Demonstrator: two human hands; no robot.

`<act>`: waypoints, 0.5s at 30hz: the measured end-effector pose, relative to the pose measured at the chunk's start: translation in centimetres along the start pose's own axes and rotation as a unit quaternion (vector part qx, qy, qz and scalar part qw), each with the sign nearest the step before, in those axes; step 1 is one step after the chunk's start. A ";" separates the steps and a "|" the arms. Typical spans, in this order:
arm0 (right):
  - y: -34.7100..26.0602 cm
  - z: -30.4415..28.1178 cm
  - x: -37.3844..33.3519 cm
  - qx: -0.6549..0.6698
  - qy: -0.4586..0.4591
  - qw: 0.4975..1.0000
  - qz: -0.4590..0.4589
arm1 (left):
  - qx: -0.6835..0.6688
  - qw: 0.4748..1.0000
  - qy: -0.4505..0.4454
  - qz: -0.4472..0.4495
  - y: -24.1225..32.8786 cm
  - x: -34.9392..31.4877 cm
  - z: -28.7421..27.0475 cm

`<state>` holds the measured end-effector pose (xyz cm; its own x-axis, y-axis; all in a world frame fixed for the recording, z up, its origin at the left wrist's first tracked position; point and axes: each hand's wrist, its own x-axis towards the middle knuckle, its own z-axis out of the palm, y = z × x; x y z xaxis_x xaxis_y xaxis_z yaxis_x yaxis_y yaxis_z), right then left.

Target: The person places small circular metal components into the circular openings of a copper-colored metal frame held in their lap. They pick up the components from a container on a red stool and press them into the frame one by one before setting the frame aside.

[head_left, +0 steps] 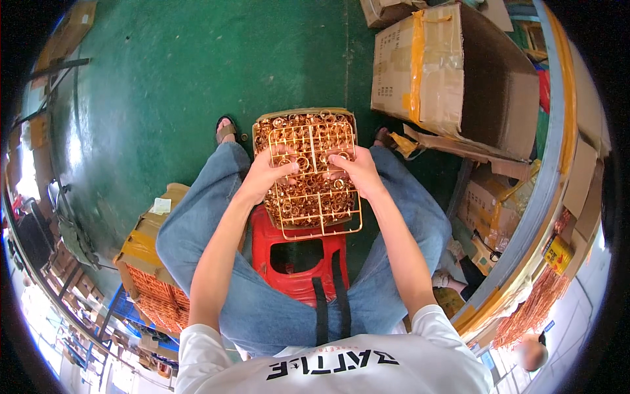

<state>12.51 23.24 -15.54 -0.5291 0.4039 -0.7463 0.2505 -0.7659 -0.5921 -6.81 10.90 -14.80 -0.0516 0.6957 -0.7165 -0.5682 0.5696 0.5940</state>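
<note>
A gold-coloured rectangular frame of thin bars (321,234) is held between my two hands, over a carton (257,123) heaped with shiny copper-coloured rings (295,197). My left hand (270,172) grips the frame's left side, its thumb pointing inward beside a ring and its fingers partly hidden behind the bars. On the opposite side, my right hand (359,169) is closed on the frame, thumb near another ring. Whether those rings sit on the frame or lie behind it, I cannot tell. Beneath the carton's near end stands a red plastic stool (298,289).
To my left, an open carton (154,226) with yellow tape holds stacked copper-coloured racks (156,299). A large open cardboard box (420,72) lies at the far right on the green floor (230,52). Along the right runs a table edge (531,217) with copper-coloured pieces (535,312); another person's feet (446,279) show below.
</note>
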 end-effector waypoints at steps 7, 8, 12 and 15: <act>0.6 1.5 -0.4 -0.058 -0.002 0.998 -0.032 | 0.023 0.995 0.101 -0.001 -2.2 0.7 -0.4; 0.6 1.6 -0.3 0.005 -0.012 1.000 0.000 | 0.034 0.994 0.098 0.025 -2.2 0.8 -0.6; 0.8 1.3 -0.2 0.014 -0.016 1.000 0.012 | -0.012 0.995 0.093 0.017 -1.6 0.8 0.2; 0.7 1.1 -0.2 0.033 -0.029 0.999 0.023 | -0.038 0.996 0.084 -0.002 -1.5 0.4 0.5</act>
<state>11.88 22.08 -15.47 -0.5655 0.3394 -0.7517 0.2216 -0.8154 -0.5349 -5.61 10.54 -15.81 -0.1814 0.6070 -0.7737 -0.6284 0.5336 0.5660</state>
